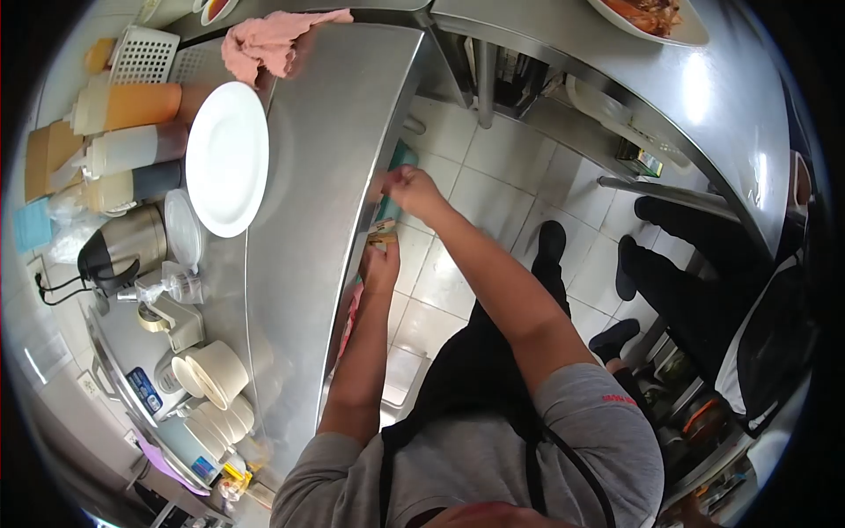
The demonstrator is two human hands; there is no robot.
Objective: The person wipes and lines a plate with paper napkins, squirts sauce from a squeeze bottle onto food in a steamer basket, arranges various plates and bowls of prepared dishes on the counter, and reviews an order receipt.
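Reaching to the steel counter's (308, 189) near edge, arms extended. Left hand (380, 266) grips a small tan clip-like piece (382, 236), exact type unclear; it sits just beside the edge, between the hands. Likely light and stiff, not very slippery; best pinched at its flat sides, away from any hinge. Right hand (415, 192) has fingers bent together beside a teal item (403, 157), partly hidden; cannot tell whether it grasps anything. Teal item looks thin, probably soft, light; take by a free edge. Beyond, on the counter: white oval plate (227, 158), then squeeze bottles (141, 107). Pink cloth (264, 44) lies at the far end, crumpled.
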